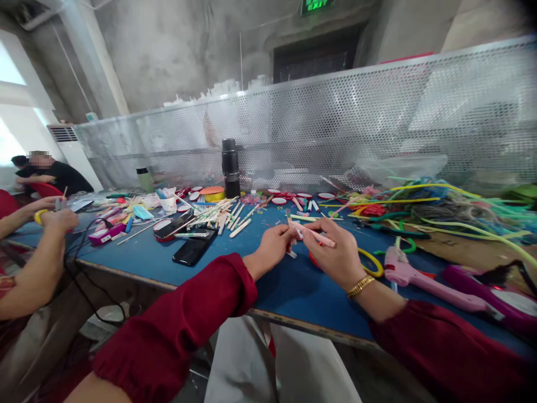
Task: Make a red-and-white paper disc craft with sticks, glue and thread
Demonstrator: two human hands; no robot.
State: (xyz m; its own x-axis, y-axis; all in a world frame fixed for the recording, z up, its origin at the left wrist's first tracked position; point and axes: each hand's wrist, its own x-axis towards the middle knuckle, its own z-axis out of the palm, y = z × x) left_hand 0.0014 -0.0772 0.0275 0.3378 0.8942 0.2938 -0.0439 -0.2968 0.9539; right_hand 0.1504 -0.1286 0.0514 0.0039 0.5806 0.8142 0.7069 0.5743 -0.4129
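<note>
My left hand [274,246] is closed, its fingertips pinching a short, thin wooden craft stick [288,217] that points upward. Close beside it, my right hand [335,252] is closed around a pale pink, pen-like stick [321,238]. The fingertips of both hands nearly meet over the blue tabletop [285,288], and they partly cover a small whitish piece between them. Just beyond my right wrist lie a yellow ring-shaped thing [373,262] and a pink hot glue gun [432,282].
Craft sticks [226,215] lie piled behind a black phone [193,249]. A black bottle [230,168] stands near the perforated metal screen [319,123]. Colourful cords [444,207] are heaped at right, behind a purple device [490,296]. At left, another person's hands [59,215] hold yellow-handled scissors.
</note>
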